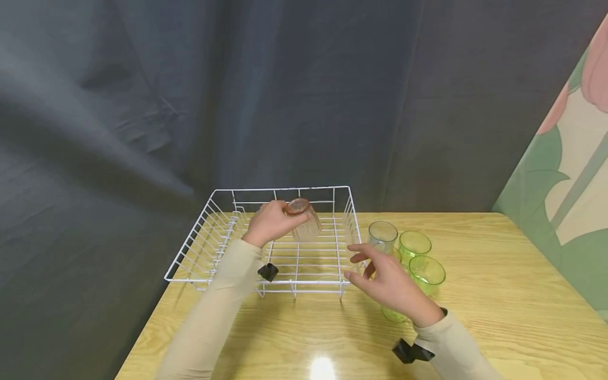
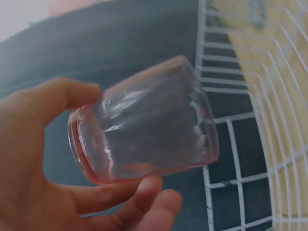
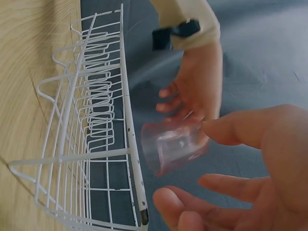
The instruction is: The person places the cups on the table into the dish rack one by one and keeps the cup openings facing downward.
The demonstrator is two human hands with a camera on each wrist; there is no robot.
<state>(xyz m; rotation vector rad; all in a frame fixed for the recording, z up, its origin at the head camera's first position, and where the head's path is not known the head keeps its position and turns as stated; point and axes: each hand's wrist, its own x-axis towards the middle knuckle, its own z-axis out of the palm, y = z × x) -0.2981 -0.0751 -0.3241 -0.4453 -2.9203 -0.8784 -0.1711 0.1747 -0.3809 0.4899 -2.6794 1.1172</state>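
My left hand (image 1: pixel 271 224) grips a pink-tinted drinking glass (image 1: pixel 307 226) near its base, with the thumb on one side and the fingers on the other. The glass is tilted, base up and mouth down, over the white wire dish rack (image 1: pixel 319 282). In the left wrist view the clear pink glass (image 2: pixel 149 120) shows from the side, its mouth pointing away from the palm. Fingers spread and nothing between them, my right hand (image 1: pixel 391 282) hovers by the rack's front right corner. The right wrist view shows its thumb and fingers (image 3: pixel 231 187) apart, close to the glass.
Right of the rack stand a bluish clear glass (image 1: pixel 382 235) and several green glasses (image 1: pixel 427 274), partly hidden by my right hand. The rack has upright wire dividers (image 1: pixel 227 240) along its left side. A dark curtain (image 1: pixel 304 105) hangs behind the wooden table (image 1: pixel 494 295).
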